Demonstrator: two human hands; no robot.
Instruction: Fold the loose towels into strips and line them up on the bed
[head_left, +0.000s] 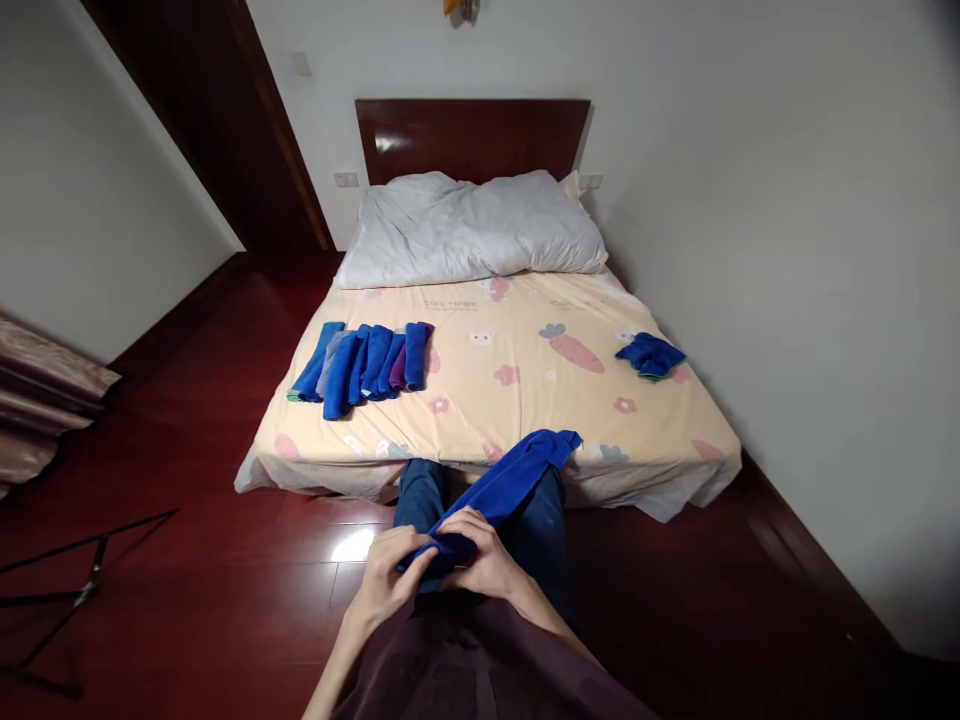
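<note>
A long blue towel [504, 487] stretches from my hands, over my legs, to the front edge of the bed. My left hand [394, 568] pinches its near end, thumb and fingers closed on the cloth. Right beside it, my right hand [484, 555] grips the same end, where the cloth is bunched or rolled. The towel's far end lies loose on the sheet. Toward the bed's left side, several rolled towels [343, 375], mostly blue with some grey and purple, lie side by side. A crumpled blue cloth [649, 356] with a green edge rests near the right side.
The bed [517, 340] has a cream sheet with carrot and flower prints. A grey-white quilt [480, 225] is bunched against the dark wooden headboard [472, 140]. A black metal stand [94, 575] is on the floor at left, near a curtain [45, 400].
</note>
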